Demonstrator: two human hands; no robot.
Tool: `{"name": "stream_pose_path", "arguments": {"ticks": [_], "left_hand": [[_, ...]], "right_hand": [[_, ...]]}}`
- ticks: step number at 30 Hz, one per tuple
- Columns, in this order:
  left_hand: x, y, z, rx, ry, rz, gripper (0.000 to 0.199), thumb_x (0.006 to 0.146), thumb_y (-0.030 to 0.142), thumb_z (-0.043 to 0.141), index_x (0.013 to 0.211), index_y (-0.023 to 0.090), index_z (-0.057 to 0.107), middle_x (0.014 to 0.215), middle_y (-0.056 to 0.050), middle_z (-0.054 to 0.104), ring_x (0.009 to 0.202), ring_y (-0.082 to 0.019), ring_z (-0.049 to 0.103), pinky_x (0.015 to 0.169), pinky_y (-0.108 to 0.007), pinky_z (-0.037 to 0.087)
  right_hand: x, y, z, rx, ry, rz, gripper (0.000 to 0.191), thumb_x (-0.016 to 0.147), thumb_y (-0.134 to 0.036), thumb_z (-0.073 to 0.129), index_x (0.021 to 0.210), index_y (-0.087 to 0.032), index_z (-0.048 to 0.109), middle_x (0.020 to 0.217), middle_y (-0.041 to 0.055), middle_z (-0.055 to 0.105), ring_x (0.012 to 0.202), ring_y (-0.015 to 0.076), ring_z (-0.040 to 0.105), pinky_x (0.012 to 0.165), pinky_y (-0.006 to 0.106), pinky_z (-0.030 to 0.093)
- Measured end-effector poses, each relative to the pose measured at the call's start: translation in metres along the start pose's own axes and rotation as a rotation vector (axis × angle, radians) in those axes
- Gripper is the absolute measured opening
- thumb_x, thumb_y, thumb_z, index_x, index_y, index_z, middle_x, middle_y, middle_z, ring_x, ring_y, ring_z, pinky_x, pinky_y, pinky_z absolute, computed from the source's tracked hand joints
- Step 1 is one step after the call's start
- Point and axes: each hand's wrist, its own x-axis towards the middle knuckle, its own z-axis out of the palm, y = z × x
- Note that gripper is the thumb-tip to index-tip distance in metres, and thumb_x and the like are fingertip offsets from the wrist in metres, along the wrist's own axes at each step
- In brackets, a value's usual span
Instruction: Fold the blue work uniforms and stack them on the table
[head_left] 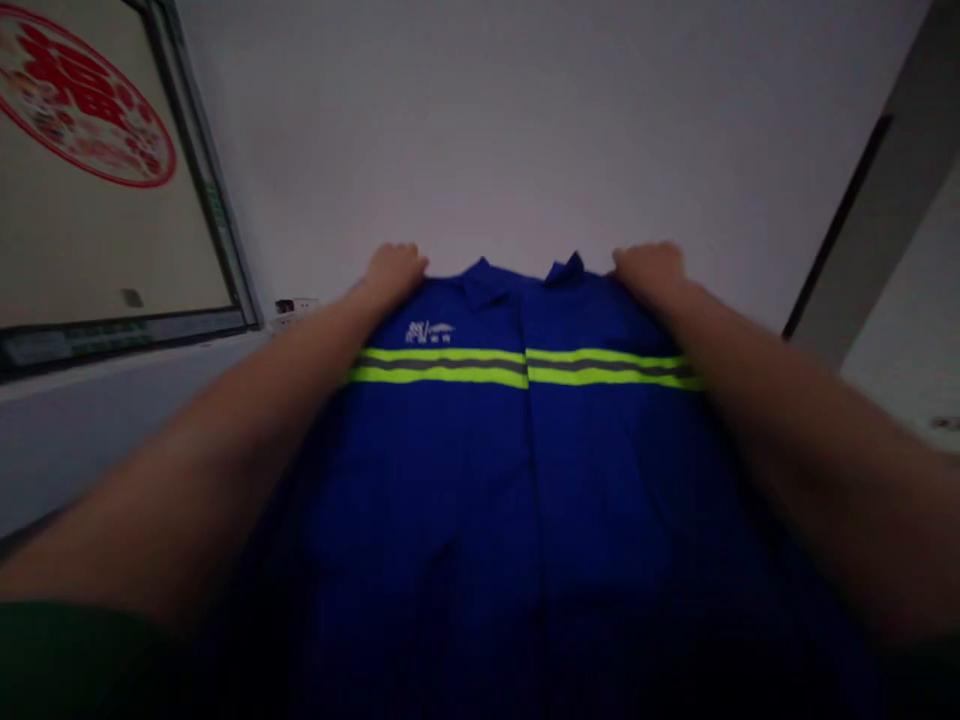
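A blue work jacket hangs spread out in front of me, its front facing me. Yellow-green and grey reflective bands cross its chest, and white lettering shows at the upper left. My left hand is closed on the shoulder at the left of the collar. The shoulder on the other side is gripped by my right hand. Both arms are stretched forward and raised. The collar stands up between the hands, and the jacket's lower part fades into shadow.
A pale wall rises behind the jacket. At the left is a dark-framed window with a round red decoration on it. A wall socket sits beside the left forearm. A dark vertical edge runs down the right side.
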Motion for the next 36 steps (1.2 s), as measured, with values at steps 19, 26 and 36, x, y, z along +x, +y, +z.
{"name": "stream_pose_path", "arguments": {"ticks": [19,26,36], "left_hand": [[-0.242,0.05,0.162,-0.099,-0.744,-0.1,0.062,0.093,0.062,0.02,0.15,0.037,0.026,0.159,-0.001,0.019,0.146,-0.029,0.015,0.114,-0.058,0.015],[-0.233,0.024,0.176,-0.055,-0.733,-0.146,0.064,0.092,0.062,0.02,0.151,0.035,0.024,0.159,-0.002,0.019,0.146,-0.028,0.015,0.115,-0.056,0.015],[-0.215,-0.016,0.193,-0.005,-0.739,-0.182,0.064,0.092,0.062,0.018,0.151,0.035,0.023,0.159,-0.002,0.018,0.146,-0.029,0.016,0.115,-0.055,0.016]], "right_hand": [[-0.237,-0.043,0.138,0.02,-0.683,0.09,0.058,0.097,-0.055,0.025,0.15,-0.031,0.029,0.158,0.0045,0.021,0.145,0.0285,0.015,0.112,0.061,0.013],[-0.223,-0.059,0.15,0.062,-0.682,0.067,0.06,0.097,-0.056,0.023,0.151,-0.03,0.026,0.159,0.0049,0.019,0.146,0.0296,0.013,0.112,0.062,0.01],[-0.193,-0.081,0.181,0.116,-0.662,0.012,0.06,0.097,-0.056,0.024,0.15,-0.029,0.029,0.159,0.0044,0.021,0.145,0.0297,0.014,0.113,0.06,0.01]]}}
